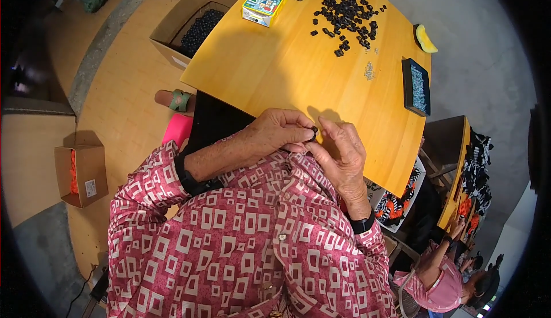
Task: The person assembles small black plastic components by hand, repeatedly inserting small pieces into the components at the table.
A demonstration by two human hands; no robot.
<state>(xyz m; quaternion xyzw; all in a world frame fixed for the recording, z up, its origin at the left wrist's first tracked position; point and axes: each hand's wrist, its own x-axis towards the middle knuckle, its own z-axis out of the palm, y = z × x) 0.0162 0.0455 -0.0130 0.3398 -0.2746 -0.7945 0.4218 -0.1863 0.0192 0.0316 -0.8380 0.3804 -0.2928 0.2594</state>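
My left hand pinches a small black plastic part between thumb and forefinger, just off the table's near edge. Close beside it, my right hand has its thumb and forefinger apart, the thumb tip near the part and the left fingertips. No object shows in the right hand. Farther back on the yellow wooden table lies a loose heap of similar black parts. Nearer than the heap is a little pile of tiny silvery pieces. A black tray at the table's right edge contains many small silvery-blue pieces.
A yellow-green carton stands at the back left of the table. Beyond the left edge, a cardboard box holds dark round pieces. A yellow curved piece lies at the right edge. At lower right, another person works at another table.
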